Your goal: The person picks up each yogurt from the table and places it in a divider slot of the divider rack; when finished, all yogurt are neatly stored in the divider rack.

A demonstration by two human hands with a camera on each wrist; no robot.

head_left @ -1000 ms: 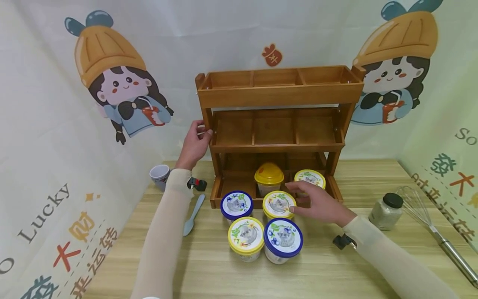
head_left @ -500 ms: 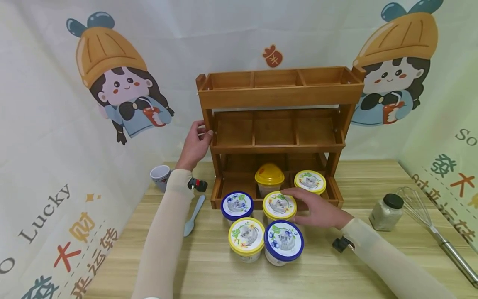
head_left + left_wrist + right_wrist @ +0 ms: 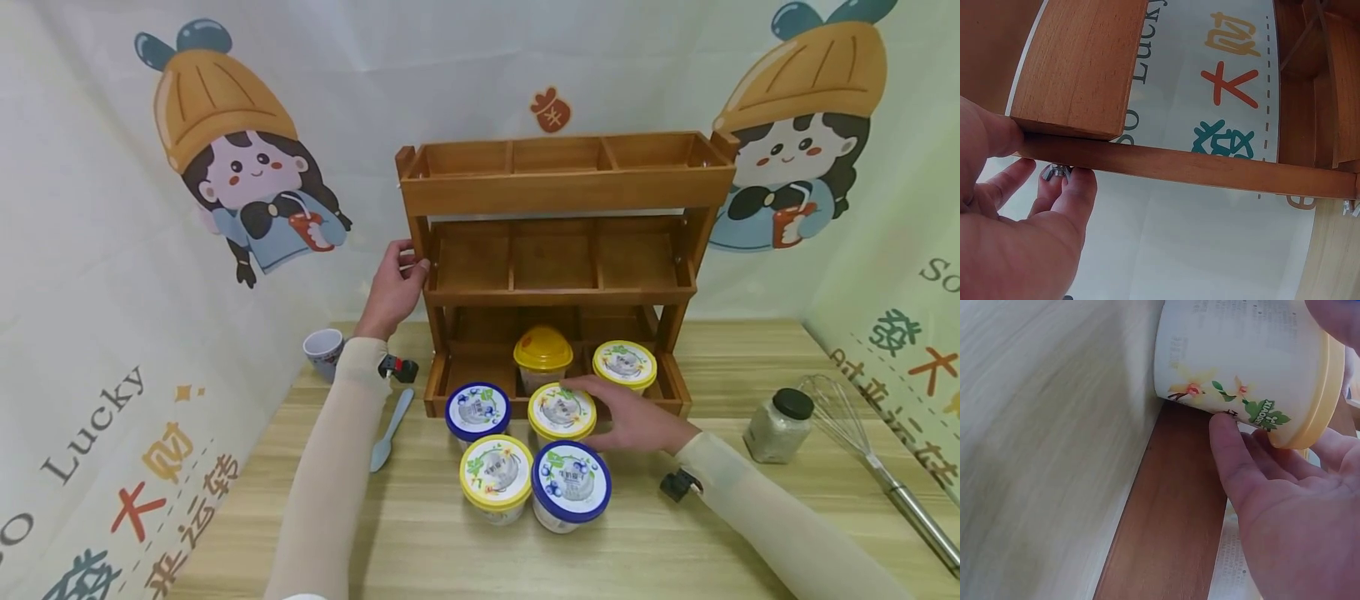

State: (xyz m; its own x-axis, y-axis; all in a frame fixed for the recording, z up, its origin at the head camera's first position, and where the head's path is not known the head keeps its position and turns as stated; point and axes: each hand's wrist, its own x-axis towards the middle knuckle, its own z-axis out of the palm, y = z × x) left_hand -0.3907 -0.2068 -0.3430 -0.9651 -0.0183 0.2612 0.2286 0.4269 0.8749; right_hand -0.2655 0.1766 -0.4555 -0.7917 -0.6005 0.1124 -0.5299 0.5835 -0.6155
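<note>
My left hand grips the left side of a three-tier brown wooden rack. In the left wrist view its fingers lie by a metal wing nut on the side bar. At the rack's lower front edge, my right hand holds a yellow-lidded paper tub, thumb on the near side and fingers on the far side. The right wrist view shows the fingertips against the tub's white wall. A blue-lidded tub and another yellow-lidded tub stand nearer; a second blue-lidded one is to the left.
On the bottom tier sit a domed yellow-lidded cup and a yellow-lidded tub. A small cup and pale blue spoon lie left. A black-capped jar and whisk are at the right.
My right hand has moved from beside the yellow-lidded tub to around it, with the thumb dropping to its near side. My left hand has stayed on the rack.
</note>
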